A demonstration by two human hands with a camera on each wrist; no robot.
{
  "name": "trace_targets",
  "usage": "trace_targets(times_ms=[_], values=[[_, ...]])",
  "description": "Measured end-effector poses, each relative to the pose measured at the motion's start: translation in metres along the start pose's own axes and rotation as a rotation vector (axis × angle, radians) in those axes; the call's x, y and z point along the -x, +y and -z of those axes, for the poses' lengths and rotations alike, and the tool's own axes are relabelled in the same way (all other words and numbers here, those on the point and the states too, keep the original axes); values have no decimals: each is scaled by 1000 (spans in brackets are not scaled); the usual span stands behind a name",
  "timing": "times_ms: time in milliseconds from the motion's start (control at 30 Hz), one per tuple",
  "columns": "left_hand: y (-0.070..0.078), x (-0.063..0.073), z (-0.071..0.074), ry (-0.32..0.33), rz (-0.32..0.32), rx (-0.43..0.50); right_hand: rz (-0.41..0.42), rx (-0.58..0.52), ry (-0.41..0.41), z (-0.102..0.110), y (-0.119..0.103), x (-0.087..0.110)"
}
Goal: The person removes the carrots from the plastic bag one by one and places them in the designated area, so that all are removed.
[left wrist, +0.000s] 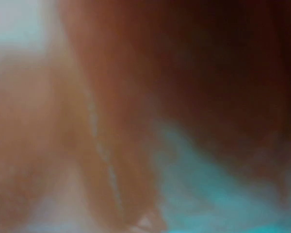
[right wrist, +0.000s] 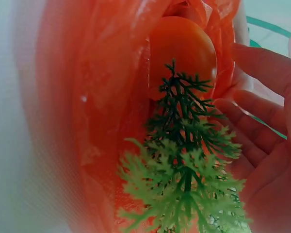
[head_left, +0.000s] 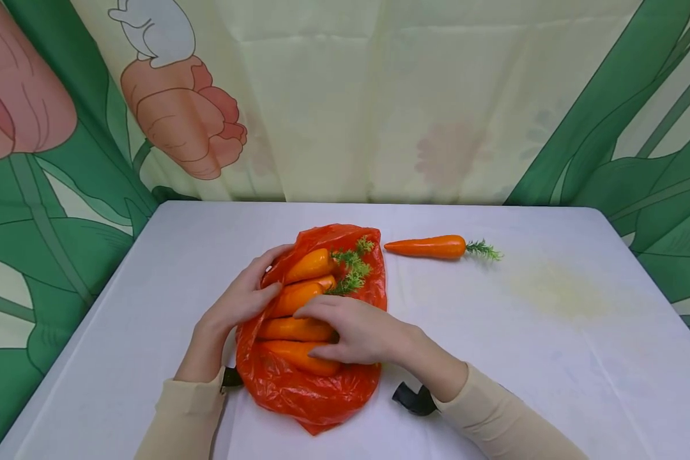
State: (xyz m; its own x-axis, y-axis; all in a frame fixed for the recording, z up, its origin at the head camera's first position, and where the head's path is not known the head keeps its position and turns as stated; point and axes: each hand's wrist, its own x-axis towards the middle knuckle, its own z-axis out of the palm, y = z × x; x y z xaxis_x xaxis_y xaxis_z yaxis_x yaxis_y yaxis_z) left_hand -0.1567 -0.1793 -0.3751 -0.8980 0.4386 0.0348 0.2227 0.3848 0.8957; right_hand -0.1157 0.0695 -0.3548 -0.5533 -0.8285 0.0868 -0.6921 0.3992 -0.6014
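Note:
A red plastic bag (head_left: 316, 409) lies on the table with its mouth spread, and several orange toy carrots (head_left: 296, 329) rest in it, some showing green leafy tops (head_left: 352, 271). My left hand (head_left: 247, 291) grips the bag's left edge, thumb on the rim and the other fingers largely hidden behind the plastic. Over the carrots lies my right hand (head_left: 359, 329), thumb and forefinger spread apart across the lower ones. In the right wrist view, the right hand's fingers (right wrist: 262, 124) are loosely extended beside a carrot's rounded end (right wrist: 184, 48) and its green top (right wrist: 184, 170). The left wrist view is blurred.
One more toy carrot (head_left: 428, 247) lies on the white-covered table (head_left: 552, 358), right of the bag's far end, its leaves pointing right. Behind the table hangs a printed curtain (head_left: 379, 96). A dark wrist camera (head_left: 414, 399) sits under the right forearm.

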Motion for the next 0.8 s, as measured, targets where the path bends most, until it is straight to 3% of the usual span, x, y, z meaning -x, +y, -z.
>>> trace_targets(times_ms=[500, 800], values=[[1, 1, 0, 2, 20, -3, -65, 109, -21, -3, -3, -1], [0, 1, 0, -3, 27, 1, -47, 62, -26, -4, -6, 2]])
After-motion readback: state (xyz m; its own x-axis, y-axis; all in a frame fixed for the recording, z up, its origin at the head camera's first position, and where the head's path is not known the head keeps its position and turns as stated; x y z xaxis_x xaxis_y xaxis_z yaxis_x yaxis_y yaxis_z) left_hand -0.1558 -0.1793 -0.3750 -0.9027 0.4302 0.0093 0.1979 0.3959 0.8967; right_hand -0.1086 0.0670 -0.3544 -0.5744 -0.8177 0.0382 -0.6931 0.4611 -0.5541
